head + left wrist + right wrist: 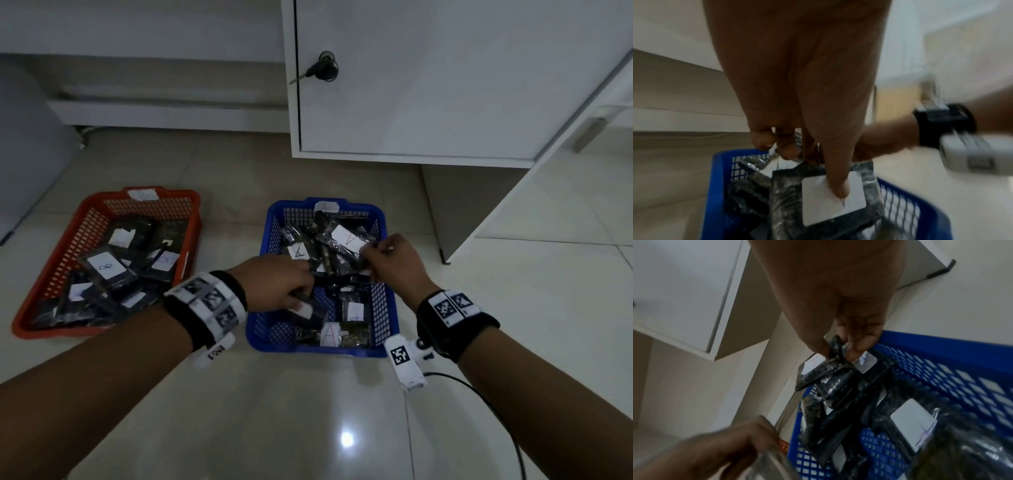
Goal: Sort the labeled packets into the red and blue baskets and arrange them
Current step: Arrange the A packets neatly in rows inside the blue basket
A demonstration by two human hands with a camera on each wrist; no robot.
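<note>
A blue basket [387,308] tagged A sits on the floor at centre, holding several dark packets with white A labels. A red basket [82,219] tagged B lies to its left, filled with B-labelled packets [104,267]. My left hand [284,284] reaches into the blue basket and pinches a dark packet [822,209], thumb pressed on its white label [818,203]. My right hand [390,260] pinches the edge of a bunch of packets [342,243] at the basket's far right; in the right wrist view the fingers [857,344] clamp the crumpled plastic [836,368].
A white cabinet [445,85] with a key in its lock [322,68] stands just behind the blue basket. A black cable [486,404] trails from my right wrist across the glossy tiled floor [308,428]. A grey object [24,154] stands at far left.
</note>
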